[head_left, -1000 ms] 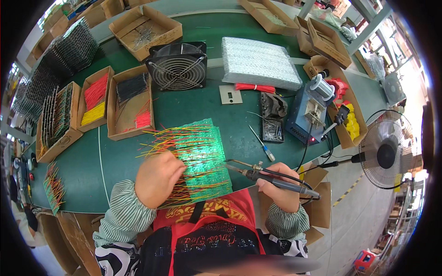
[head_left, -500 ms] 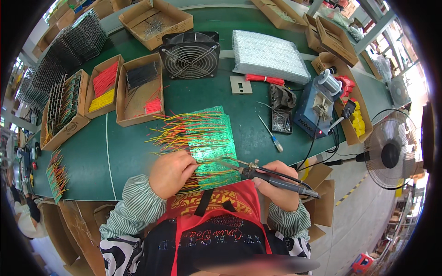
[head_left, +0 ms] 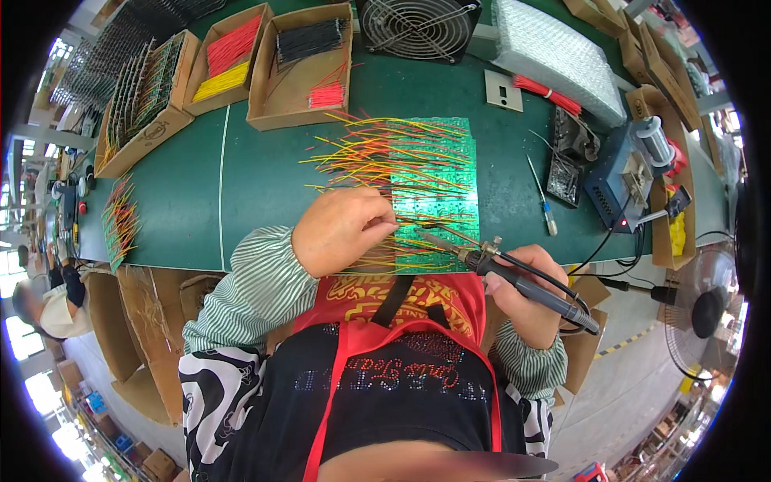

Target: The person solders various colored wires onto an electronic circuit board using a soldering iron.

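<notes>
A green circuit board panel [head_left: 451,169] lies on the green bench in front of me, with rows of red and yellow wires [head_left: 353,157] running across it and off its left edge. My left hand [head_left: 341,230] rests over the wires at that edge, thumb and forefinger pinched on a wire whose colour I cannot make out. In my right hand [head_left: 526,281] is a soldering iron [head_left: 514,283] with a thin solder feed tube along it. The iron's tip points left over the panel, close to the left fingertips. Whether it touches the board I cannot tell.
Cardboard boxes hold red and yellow wires [head_left: 229,52], black wires [head_left: 309,40] and upright wired boards [head_left: 144,96]. To the right are a blue soldering station [head_left: 618,189], a blue-handled brush [head_left: 548,217] and a black tray [head_left: 566,177]. A fan [head_left: 418,28] stands behind.
My view has shifted, so the bench now appears higher and further right. Both hands stay at the panel, with the iron still held and its tip near the left fingers.
</notes>
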Demonstrator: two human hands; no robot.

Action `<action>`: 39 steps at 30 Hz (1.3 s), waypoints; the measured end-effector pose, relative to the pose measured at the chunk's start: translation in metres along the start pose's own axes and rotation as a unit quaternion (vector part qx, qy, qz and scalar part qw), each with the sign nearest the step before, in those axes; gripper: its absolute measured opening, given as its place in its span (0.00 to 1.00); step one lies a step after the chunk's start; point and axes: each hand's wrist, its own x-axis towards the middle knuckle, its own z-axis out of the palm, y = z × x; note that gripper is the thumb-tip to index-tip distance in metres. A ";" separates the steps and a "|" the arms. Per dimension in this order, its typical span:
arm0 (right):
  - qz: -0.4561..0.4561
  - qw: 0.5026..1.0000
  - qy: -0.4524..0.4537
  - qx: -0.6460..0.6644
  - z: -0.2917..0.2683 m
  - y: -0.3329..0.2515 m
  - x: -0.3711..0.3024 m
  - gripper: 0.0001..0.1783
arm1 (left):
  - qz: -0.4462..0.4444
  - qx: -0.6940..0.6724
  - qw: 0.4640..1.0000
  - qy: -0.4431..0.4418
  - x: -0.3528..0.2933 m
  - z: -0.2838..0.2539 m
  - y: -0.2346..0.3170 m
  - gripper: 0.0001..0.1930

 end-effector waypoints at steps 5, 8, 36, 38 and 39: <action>-0.017 0.999 -0.016 -0.038 0.006 -0.002 0.004 0.08 | 0.031 0.014 0.999 0.005 -0.001 0.001 -0.003 0.06; -0.012 0.999 -0.011 -0.034 0.007 0.003 0.006 0.08 | 0.040 0.021 0.999 0.004 0.002 0.001 -0.001 0.06; 0.025 0.999 0.019 -0.009 -0.012 0.007 -0.001 0.10 | 0.072 0.135 0.987 0.055 0.005 -0.001 0.031 0.04; 0.044 0.999 0.032 0.000 -0.013 0.005 -0.002 0.09 | 0.083 0.107 0.990 0.028 0.008 0.010 0.025 0.04; 0.044 0.998 0.033 0.000 -0.013 0.005 -0.002 0.09 | 0.084 0.106 0.990 0.027 0.010 0.012 0.022 0.04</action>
